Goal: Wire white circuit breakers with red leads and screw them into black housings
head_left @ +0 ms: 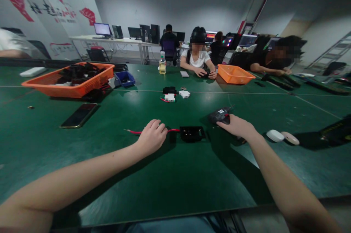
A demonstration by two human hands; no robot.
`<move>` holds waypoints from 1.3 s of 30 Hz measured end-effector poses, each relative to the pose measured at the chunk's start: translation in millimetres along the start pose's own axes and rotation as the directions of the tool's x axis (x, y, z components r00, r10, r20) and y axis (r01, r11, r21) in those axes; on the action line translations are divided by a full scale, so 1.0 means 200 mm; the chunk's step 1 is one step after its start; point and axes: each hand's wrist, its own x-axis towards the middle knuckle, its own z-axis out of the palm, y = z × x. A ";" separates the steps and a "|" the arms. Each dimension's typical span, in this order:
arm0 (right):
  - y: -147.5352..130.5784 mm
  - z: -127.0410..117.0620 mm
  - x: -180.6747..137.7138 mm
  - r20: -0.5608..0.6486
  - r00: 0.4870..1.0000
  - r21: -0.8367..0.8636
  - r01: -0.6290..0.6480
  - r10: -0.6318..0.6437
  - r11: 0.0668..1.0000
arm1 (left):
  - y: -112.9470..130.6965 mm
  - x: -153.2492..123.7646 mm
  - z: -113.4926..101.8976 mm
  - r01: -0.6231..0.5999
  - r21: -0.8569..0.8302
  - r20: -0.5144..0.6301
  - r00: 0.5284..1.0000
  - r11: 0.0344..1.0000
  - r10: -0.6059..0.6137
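My left hand (154,135), its fingers curled together, is over a red wire (173,130). Whatever its fingertips hold, if anything, is hidden. The wire runs from a black plastic housing (192,133) lying on the table and shows again left of the hand, ending in a bare tip. My right hand (237,127) is wrapped round a black power drill (219,115) to the right of the housing. The drill points away from me, and part of it is hidden under the hand. Beyond the housing are white connector pieces (170,97) and a small black part (169,90).
On the green table (164,193) are a phone (79,115), an orange basket (68,88) of black parts, and a blue bin (125,79). A bottle (162,65) and another orange basket (235,75) stand farther back. White earbud case (275,136) at right. People sit opposite.
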 end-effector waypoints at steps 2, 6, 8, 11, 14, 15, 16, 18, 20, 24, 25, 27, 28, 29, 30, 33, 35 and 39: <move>-0.01 0.01 0.00 0.001 1.000 -0.025 -0.014 0.014 1.000 | 0.00 -0.01 0.00 -0.001 0.012 -0.016 1.000 1.000 0.001; -0.02 0.04 0.02 0.017 0.993 -0.035 -0.116 0.116 0.993 | 0.00 -0.02 0.00 -0.006 0.051 -0.008 1.000 0.999 0.007; -0.02 0.04 0.03 0.036 0.991 -0.009 -0.131 0.131 0.991 | 0.00 -0.02 0.00 -0.011 0.066 0.002 1.000 0.998 0.011; 0.00 0.03 0.04 0.027 0.993 0.027 -0.115 0.115 0.993 | 0.00 -0.01 0.00 -0.007 0.072 0.011 1.000 0.997 0.007; 0.02 0.00 0.04 0.049 0.997 0.110 -0.070 0.065 0.991 | 0.01 -0.01 0.00 0.000 0.066 0.010 1.000 0.998 -0.001; 0.02 -0.02 0.04 0.063 0.997 0.168 -0.058 0.048 0.984 | 0.01 -0.01 0.00 0.001 0.065 0.009 1.000 0.998 -0.002; 0.02 -0.04 0.03 0.076 0.997 0.255 -0.053 0.034 0.966 | 0.01 -0.01 0.00 0.001 0.065 0.009 1.000 0.998 -0.002; -0.01 -0.09 -0.01 0.081 0.997 0.492 -0.055 0.017 0.869 | 0.00 -0.02 0.00 0.003 0.065 0.010 1.000 0.998 -0.004; -0.05 -0.16 -0.07 0.064 0.998 0.734 -0.046 -0.002 0.678 | 0.00 -0.02 0.01 0.008 0.064 0.006 1.000 0.998 -0.008; -0.19 -0.35 -0.29 0.058 0.991 0.954 -0.019 -0.123 0.299 | -0.01 -0.02 0.03 0.012 0.055 0.000 1.000 0.998 -0.012; -0.23 -0.40 -0.36 0.080 0.982 0.978 -0.044 -0.171 0.205 | -0.01 -0.02 0.03 0.008 0.051 0.000 1.000 0.999 -0.008; -0.31 -0.49 -0.50 0.162 0.959 0.987 -0.154 -0.234 0.054 | -0.01 -0.03 0.04 0.000 0.051 0.001 1.000 0.999 0.000; -0.34 -0.53 -0.56 0.225 0.939 0.973 -0.230 -0.259 0.012 | -0.02 -0.03 0.04 -0.007 0.055 0.002 1.000 0.998 0.007; -0.38 -0.56 -0.61 0.286 0.918 0.954 -0.301 -0.276 -0.014 | -0.02 -0.03 0.04 -0.013 0.061 0.002 1.000 0.998 0.013; -0.41 -0.58 -0.65 0.343 0.896 0.931 -0.365 -0.282 -0.026 | -0.02 -0.03 0.04 -0.017 0.067 0.001 1.000 0.998 0.017; -0.48 -0.62 -0.73 0.477 0.842 0.869 -0.494 -0.253 -0.007 | -0.02 -0.03 0.03 -0.021 0.075 -0.004 1.000 0.997 0.021; -0.51 -0.62 -0.75 0.516 0.827 0.851 -0.525 -0.223 0.023 | -0.01 -0.03 0.02 -0.020 0.077 -0.002 1.000 0.997 0.020; -0.53 -0.62 -0.76 0.532 0.829 0.847 -0.523 -0.171 0.101 | -0.01 -0.03 0.02 -0.014 0.077 -0.002 1.000 0.997 0.014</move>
